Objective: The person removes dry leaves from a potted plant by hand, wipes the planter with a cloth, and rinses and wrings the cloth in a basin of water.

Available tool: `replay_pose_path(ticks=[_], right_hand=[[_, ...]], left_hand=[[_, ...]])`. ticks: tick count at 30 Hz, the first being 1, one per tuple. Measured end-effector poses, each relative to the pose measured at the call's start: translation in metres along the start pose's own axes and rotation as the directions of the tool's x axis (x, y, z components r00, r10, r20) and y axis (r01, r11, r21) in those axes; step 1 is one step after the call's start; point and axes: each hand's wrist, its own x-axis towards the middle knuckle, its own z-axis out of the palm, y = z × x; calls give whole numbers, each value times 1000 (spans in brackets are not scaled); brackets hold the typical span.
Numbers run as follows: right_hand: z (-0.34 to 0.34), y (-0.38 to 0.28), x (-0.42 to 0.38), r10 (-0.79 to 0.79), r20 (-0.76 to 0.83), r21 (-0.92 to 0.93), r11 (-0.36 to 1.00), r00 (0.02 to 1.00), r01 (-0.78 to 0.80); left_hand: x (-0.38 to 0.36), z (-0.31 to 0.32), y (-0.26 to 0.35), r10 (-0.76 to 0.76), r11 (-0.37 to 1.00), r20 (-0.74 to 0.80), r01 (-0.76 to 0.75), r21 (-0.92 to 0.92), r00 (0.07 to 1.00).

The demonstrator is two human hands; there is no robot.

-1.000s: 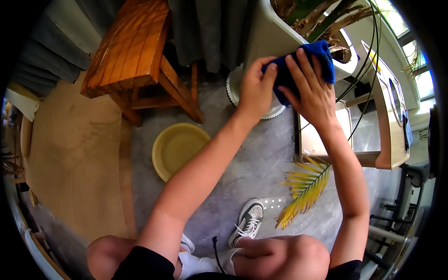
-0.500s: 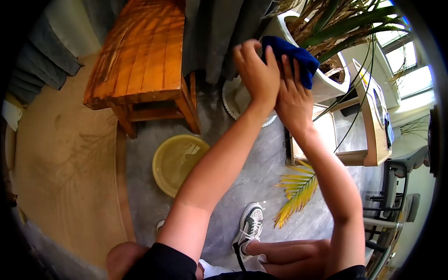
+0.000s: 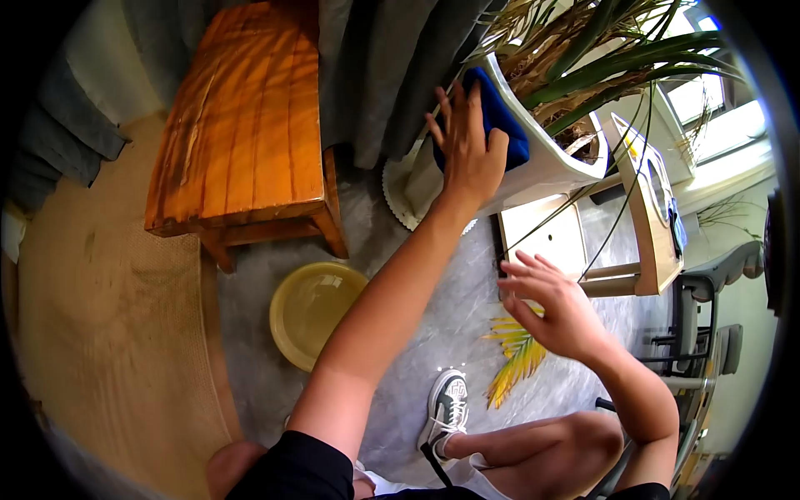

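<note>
My left hand [image 3: 468,154] presses a dark blue cloth [image 3: 504,117] against the outer side of a white planter [image 3: 542,162], its fingers spread over the fabric. Part of the cloth is hidden under the hand. Long green leaves and dry brown stalks of a potted plant [image 3: 575,83] rise from the planter. Beneath it sits a white scalloped saucer [image 3: 398,196], partly covered by my left arm. My right hand [image 3: 554,304] is in the air below the planter, fingers apart and holding nothing. Under it in view lies a yellow-green palm frond [image 3: 515,371].
A yellow basin [image 3: 308,312] stands on the grey floor [image 3: 400,358], left of my left forearm. Beyond it is a wooden bench [image 3: 242,133] before grey curtains [image 3: 375,75]. A light wooden stand [image 3: 658,225] and dark chairs [image 3: 717,275] are at the right. A beige rug [image 3: 117,308] covers the left.
My right hand has come off the blue cloth and moved down toward me. My left hand has stayed with the cloth, which has shifted from the planter's rim down onto its side.
</note>
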Motion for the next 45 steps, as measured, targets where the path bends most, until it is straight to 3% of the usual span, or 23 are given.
replay_pose_path(ticks=[2, 3, 4, 6, 8, 10, 12, 13, 15, 16, 17, 20, 22, 23, 28, 33, 36, 38, 40, 44, 45], right_hand=[[-15, -13, -6, 0, 6, -6, 1000, 1000, 0], [-23, -16, -2, 7, -57, -12, 1000, 998, -8], [-27, -18, 1, 18, -119, -15, 1000, 993, -20], [-32, -21, 10, 168, -270, 208, 971, 948, -113], [-31, -16, 12, 260, -318, 424, 899, 912, -109], [-26, -10, 11, 261, -319, 489, 869, 911, -77], [-19, -5, 17, 249, -484, 385, 922, 839, -52], [-16, -2, 21, 255, -499, 290, 950, 828, -118], [-13, 14, 35, 79, -591, -196, 952, 803, -237], [-11, 29, 45, -58, -617, -425, 864, 785, -270], [-11, 41, 55, -64, -629, -497, 800, 775, -337], [-5, 66, 75, -70, -607, -470, 835, 792, -286], [-2, 68, 79, -82, -622, -434, 864, 779, -256], [-1, 68, 80, -91, -628, -435, 865, 773, -252], [7, 75, 86, -134, -676, -419, 879, 724, -228], [8, 79, 88, -153, -678, -428, 877, 719, -217], [9, 80, 88, -165, -679, -442, 870, 715, -220], [8, 79, 89, -159, -680, -439, 870, 716, -224], [9, 77, 88, -147, -682, -429, 874, 717, -229], [9, 77, 89, -142, -690, -404, 889, 710, -214], [10, 78, 89, -145, -694, -400, 892, 705, -211]], left_hand=[[10, 1, -4, 224, 930, -98, -182, 319, 970], [10, 3, 2, 127, 992, -62, -126, 21, 990], [8, 6, 5, 129, 992, -54, -128, 19, 990], [8, 11, 8, 76, 982, -111, -94, -163, 991], [10, 12, 4, 131, 979, -130, -149, -143, 983], [10, 15, -5, 181, 983, -129, -185, -19, 975], [9, 18, -12, 215, 975, -198, -222, -14, 956], [8, 18, -17, 207, 976, -216, -217, -26, 954], [5, 17, -32, 186, 980, -260, -200, -26, 948], [2, 15, -44, 186, 980, -256, -199, -26, 949], [-1, 12, -57, 151, 987, -213, -159, -25, 965], [3, 5, -78, 111, 992, -150, -120, -47, 982], [13, 1, -77, 189, 982, -116, -188, 16, 975], [11, 4, -73, 104, 993, -114, -109, -40, 988], [36, 4, -34, 85, 991, -118, -96, -91, 989], [57, 8, -2, 194, 969, -200, -219, -111, 960], [61, 6, 18, 147, 982, -145, -161, -94, 979], [60, 17, 9, 157, 979, -218, -180, -93, 963], [55, 19, -7, 312, 949, -258, -315, 28, 914], [22, 14, -34, 250, 963, -297, -268, -20, 921], [10, 15, -51, 178, 982, -280, -188, -10, 943]])
